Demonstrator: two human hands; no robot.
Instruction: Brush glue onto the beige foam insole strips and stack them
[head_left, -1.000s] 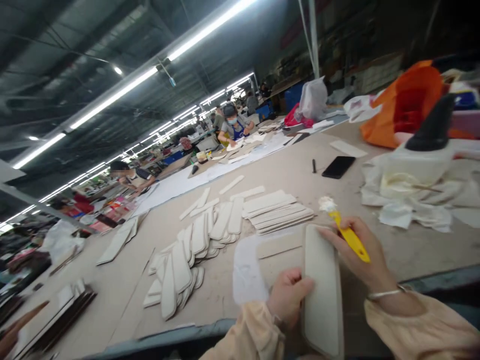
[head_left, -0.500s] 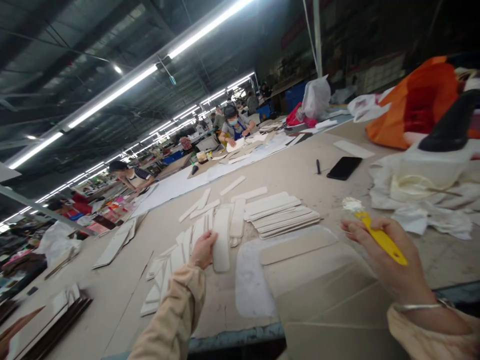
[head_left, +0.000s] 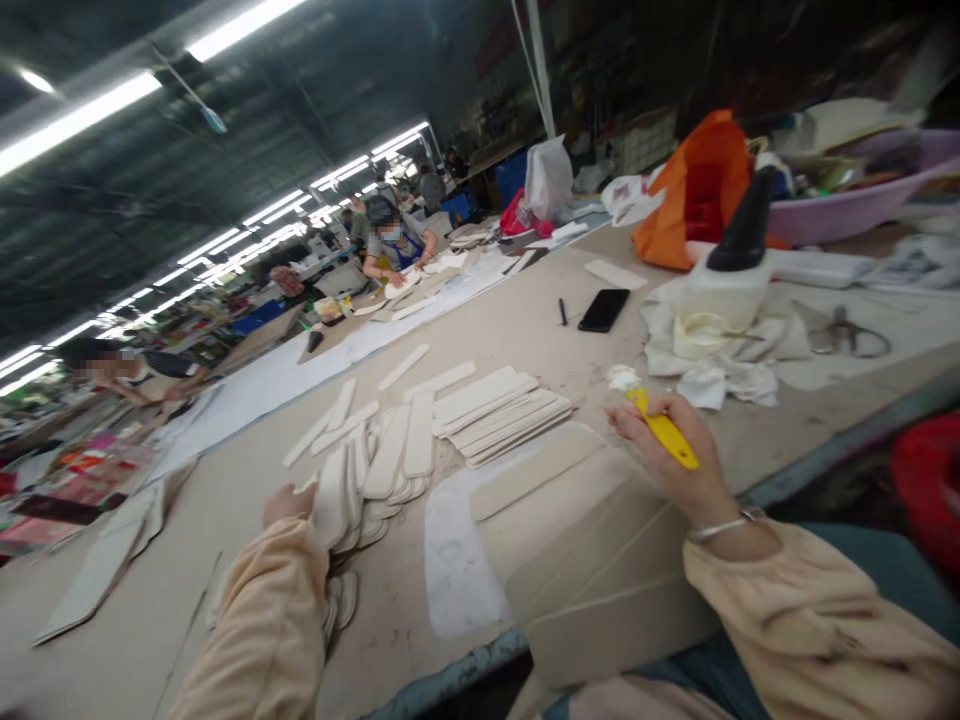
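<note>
Left hand (head_left: pixel 289 507): at left edge of loose pale strips (head_left: pixel 386 452), fingertips hidden; whether it grips any, cannot tell. Loose pale strips: heaped on surface (head_left: pixel 510 322), right of this hand, the nearer of 2; long axes mostly pointing away from the person. Right hand (head_left: pixel 699 468): closed around yellow-handled brush (head_left: pixel 666 432).

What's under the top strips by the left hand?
More pale strips: rounded ends poke out below the top ones, with tan tabletop around the pile. The left hand and sleeve hide part of it; how many layers lie underneath isn't visible.
</note>
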